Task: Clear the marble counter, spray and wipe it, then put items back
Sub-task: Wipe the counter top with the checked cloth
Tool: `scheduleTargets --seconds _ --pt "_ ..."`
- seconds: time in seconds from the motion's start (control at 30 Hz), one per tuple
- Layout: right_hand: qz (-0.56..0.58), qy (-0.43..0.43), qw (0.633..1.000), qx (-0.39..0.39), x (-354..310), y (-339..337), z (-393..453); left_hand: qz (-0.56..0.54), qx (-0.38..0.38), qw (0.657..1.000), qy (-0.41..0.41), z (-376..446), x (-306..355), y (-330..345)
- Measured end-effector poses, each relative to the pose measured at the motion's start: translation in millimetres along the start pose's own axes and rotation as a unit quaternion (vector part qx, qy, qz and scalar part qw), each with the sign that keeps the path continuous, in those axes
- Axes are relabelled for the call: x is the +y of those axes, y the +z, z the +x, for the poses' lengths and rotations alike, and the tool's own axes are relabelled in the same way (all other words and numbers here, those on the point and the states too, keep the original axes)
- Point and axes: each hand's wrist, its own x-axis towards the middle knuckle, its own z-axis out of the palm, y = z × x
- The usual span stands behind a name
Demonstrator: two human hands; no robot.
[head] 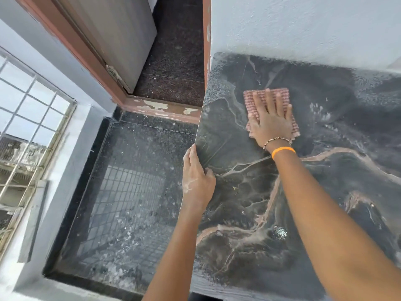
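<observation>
Right hand flat on pink checked cloth; left hand grips dark, pink-veined marble counter edge — dusty.

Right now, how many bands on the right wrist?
2. A beaded bracelet sits nearest the right hand, which presses the cloth on the marble counter; an orange band sits just behind it. The underside of the wrist is hidden.

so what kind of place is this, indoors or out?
Probably a home, maybe a landing or utility corner by an entrance. A dark marble counter meets a plastered wall, beside a doorway with a worn wooden frame, a speckled stone floor and a barred window.
</observation>
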Motion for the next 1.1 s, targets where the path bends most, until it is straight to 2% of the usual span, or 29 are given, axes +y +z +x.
scheduleTargets --seconds 0.13,0.2,0.3,0.4,0.5,0.6,0.7,0.87,0.93,1.0,1.1 --pt "0.025 0.147 0.989 0.007 31.8 -5.3 -44.1 0.013 -0.004 1.000 0.002 -1.9 -0.8 -1.9" --pt "0.014 0.152 0.988 0.006 12.2 0.8 -75.2 0.019 0.001 1.000 0.007 -0.5 0.7 -1.3" --pt "-0.028 -0.001 1.000 -0.010 -38.5 10.5 -93.2 0.038 0.010 0.999 -0.002 3.4 4.5 2.0" --pt "-0.040 -0.160 0.986 -0.034 -83.4 13.6 -57.7 0.056 0.009 0.998 0.015 8.2 10.1 3.8" --pt "-0.037 -0.197 0.979 -0.045 -100.1 8.7 6.9 0.106 -0.008 0.993 0.051 20.7 18.2 6.1" --pt "-0.026 -0.152 0.987 -0.040 -84.6 1.7 64.4 0.183 -0.016 0.979 0.089 42.5 24.0 6.7" --pt "-0.005 -0.069 0.997 -0.018 -46.3 -5.4 94.8 0.237 -0.027 0.965 0.106 58.9 28.4 6.9" --pt "0.029 0.123 0.992 0.021 -0.3 -9.8 62.4 0.256 -0.021 0.960 0.113 64.0 26.8 4.8" --pt "0.029 0.142 0.989 0.036 -11.0 -3.9 32.7 0.254 -0.021 0.960 0.112 67.0 26.8 4.2" --pt "0.013 0.075 0.996 0.040 -32.1 3.3 10.8 0.244 -0.022 0.963 0.110 69.2 28.1 3.9" --pt "-0.004 -0.087 0.996 0.020 -69.3 11.8 12.3 0.235 -0.019 0.965 0.116 69.3 28.1 3.6"
